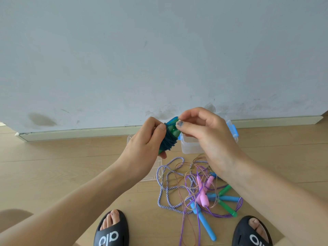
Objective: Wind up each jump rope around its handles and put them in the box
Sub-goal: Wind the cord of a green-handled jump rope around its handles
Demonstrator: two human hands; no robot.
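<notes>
A pale scuffed wall (159,50) and a wooden floor (71,166) are forming the background, with a skirting board (79,133) running between them. At the centre, the end of the dark blue cord (167,142) is being pinched between the right thumb and fingertips (179,123), apparently so that the last turn can be tucked and kept from springing loose. The wound jump rope (169,134) is being held up at chest level, its blue and green handles pressed together by the curled fingers (158,132) of the left hand (144,139); the pair is thus being kept parallel as a core for the coils. The right hand (204,135) is being held just above the clear box (190,146), which is standing open on the floor, probably to keep the drop short. Nearer the black slippers (111,229), the remaining ropes (200,189) are lying tangled in one heap, still unwound, with pink, blue and green handles crossing one another.
</notes>
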